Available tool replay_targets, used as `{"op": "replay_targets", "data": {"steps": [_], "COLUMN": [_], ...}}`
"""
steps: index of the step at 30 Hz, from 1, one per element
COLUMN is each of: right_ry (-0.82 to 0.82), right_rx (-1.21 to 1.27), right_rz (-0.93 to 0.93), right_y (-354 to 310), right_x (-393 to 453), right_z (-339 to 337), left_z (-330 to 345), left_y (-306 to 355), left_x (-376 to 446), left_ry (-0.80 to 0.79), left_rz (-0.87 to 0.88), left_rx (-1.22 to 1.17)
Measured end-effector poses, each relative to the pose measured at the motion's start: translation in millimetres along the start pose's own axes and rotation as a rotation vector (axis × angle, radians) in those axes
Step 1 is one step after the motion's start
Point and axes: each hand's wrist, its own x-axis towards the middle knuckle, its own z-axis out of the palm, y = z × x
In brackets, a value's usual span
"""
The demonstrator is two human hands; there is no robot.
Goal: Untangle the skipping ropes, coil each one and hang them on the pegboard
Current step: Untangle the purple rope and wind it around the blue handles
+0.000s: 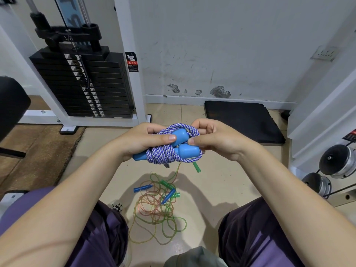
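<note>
A blue-and-white braided skipping rope [163, 154] is bundled around its two light-blue handles [187, 150] at chest height. My left hand [146, 139] grips the bundle from the left, thumb on top. My right hand [213, 137] pinches it from the right, thumb against the handles. On the floor between my knees lies a tangle of thin orange and green plastic ropes [156, 211] with small blue [143, 188] and green [167, 184] handles. One green handle [196, 166] hangs just under the bundle. No pegboard shows.
A weight-stack machine [82, 81] in a white frame stands at the back left. A black mat [244, 120] lies by the wall at right. Dumbbells [337, 162] sit on a rack at far right. A black padded seat [11, 105] juts in at left.
</note>
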Motion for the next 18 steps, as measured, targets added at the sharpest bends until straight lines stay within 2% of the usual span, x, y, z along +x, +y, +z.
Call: {"op": "replay_targets", "data": {"steps": [6,12,18], "right_ry": [-0.046,-0.075,-0.181], "right_rx": [0.193,0.132,0.190], "right_rz": [0.019,0.079,0.052], "right_y": [2.3,0.6,2.8], "right_x": [3.9,2.8,0.7], "right_z": [-0.4,-2.0,-5.1], "left_z": [-1.2,-0.2,-0.2], "left_y": [-1.1,-4.2,-4.8], "left_x": [0.8,2.0,3.8], "left_ry": [0.035,0.018,0.036], "left_rz": [0.014,0.031,0.055], "left_rx": [-0.040,-0.123,-0.154]}}
